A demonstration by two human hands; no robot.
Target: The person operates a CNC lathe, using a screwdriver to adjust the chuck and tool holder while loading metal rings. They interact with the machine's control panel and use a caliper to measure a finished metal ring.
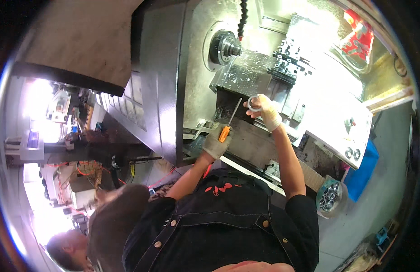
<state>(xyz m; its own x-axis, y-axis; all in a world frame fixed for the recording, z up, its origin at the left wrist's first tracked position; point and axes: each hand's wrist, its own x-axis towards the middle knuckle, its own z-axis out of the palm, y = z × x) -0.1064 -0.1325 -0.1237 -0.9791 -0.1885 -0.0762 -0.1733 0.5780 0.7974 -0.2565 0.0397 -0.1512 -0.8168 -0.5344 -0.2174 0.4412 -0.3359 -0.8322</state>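
Observation:
My left hand [213,146], in a pale work glove, grips a screwdriver [224,134] by its orange handle, the shaft pointing up and slightly right. A thin metal ring [249,104] is pinched in the gloved fingers of my right hand [269,114]. The two hands are a short distance apart, in front of an open lathe. Above them the lathe's round chuck [222,48] protrudes from the wall of the wet machine. Tool holders [289,59] sit on the slide beyond my right hand.
A black segmented coolant hose [243,20] hangs beside the chuck. Left of it stands a large grey machine door [161,81]. Two dark rings [353,154] lie on a white surface at right. Below are a tub of metal rings [328,198] and a blue bin [363,170]. A co-worker [117,226] is at lower left.

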